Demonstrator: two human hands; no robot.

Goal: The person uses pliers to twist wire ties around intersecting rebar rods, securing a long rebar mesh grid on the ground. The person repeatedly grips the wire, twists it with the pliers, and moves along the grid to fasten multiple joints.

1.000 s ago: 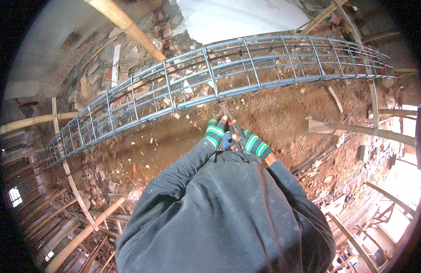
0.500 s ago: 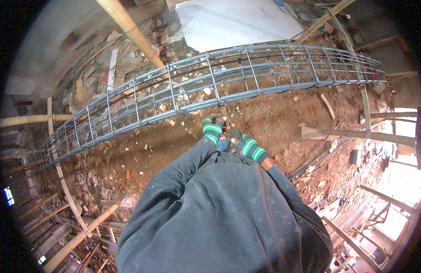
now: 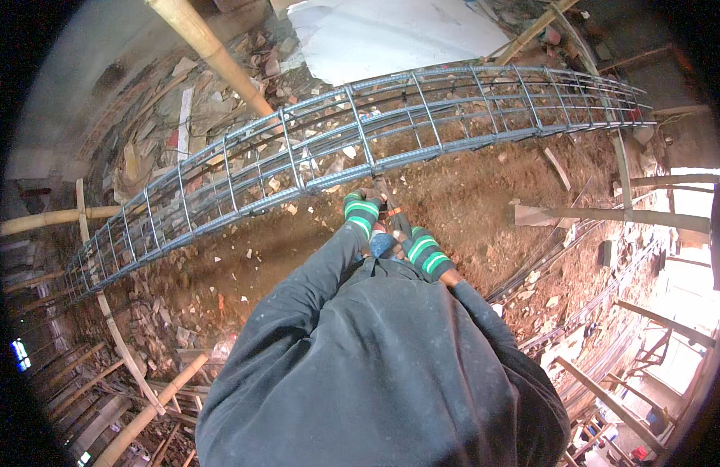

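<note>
A long rebar cage [image 3: 410, 158] of grey bars and square stirrups stretches across in front of me. At its near lower bar, my left hand [image 3: 363, 210], in a green-and-white striped band, has its fingers curled beside the tool's head; anything in them is too small to make out. My right hand [image 3: 424, 253], in a matching band, is closed round the lower end of dark pincers [image 3: 395, 212] with an orange patch. The pincers' head reaches up to the bar between two stirrups. Between my wrists shows something blue and rounded [image 3: 381, 245].
Bamboo poles [image 3: 212, 54] and wooden uprights [image 3: 622, 175] stand around the cage. A white sheet [image 3: 399, 35] lies beyond it. Brown soil [image 3: 484, 187] with rubble is below, a plank [image 3: 609, 218] juts in at the right, and long thin bars [image 3: 585, 268] lie at right.
My view has shifted slightly, so the cage sits a little higher in it. The pincers stand slightly more upright, and both hands remain at the same bar.
</note>
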